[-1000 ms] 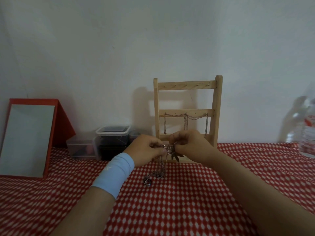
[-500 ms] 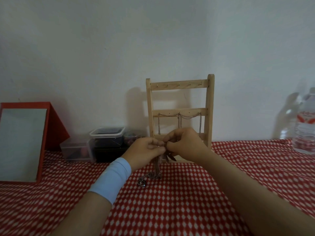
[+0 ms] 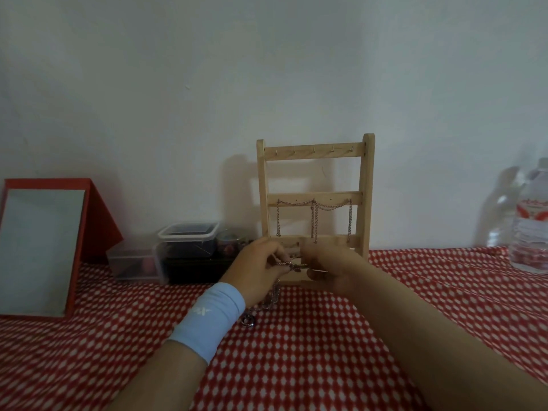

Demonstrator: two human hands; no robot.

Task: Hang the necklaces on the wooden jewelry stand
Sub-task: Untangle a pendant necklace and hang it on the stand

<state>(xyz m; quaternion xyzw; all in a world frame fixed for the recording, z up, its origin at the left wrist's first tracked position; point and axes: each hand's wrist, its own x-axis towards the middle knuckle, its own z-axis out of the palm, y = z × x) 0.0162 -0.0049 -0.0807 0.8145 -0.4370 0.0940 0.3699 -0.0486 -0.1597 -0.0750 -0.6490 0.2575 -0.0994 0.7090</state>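
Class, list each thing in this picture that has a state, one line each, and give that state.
wooden jewelry stand, upright, top bar's hooks bare.
hung chains, draped on the middle bar.
necklace, pinched by both hands, its tail lying on the cloth.
left hand, gripping the necklace.
right hand, gripping the necklace.
plastic tub, lid on.
water bottle, upright.
mirror, propped at a tilt.

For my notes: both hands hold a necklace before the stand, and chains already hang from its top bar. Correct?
No: in the head view the chains hang from the middle bar of the stand. The left hand and right hand do hold a necklace before it.
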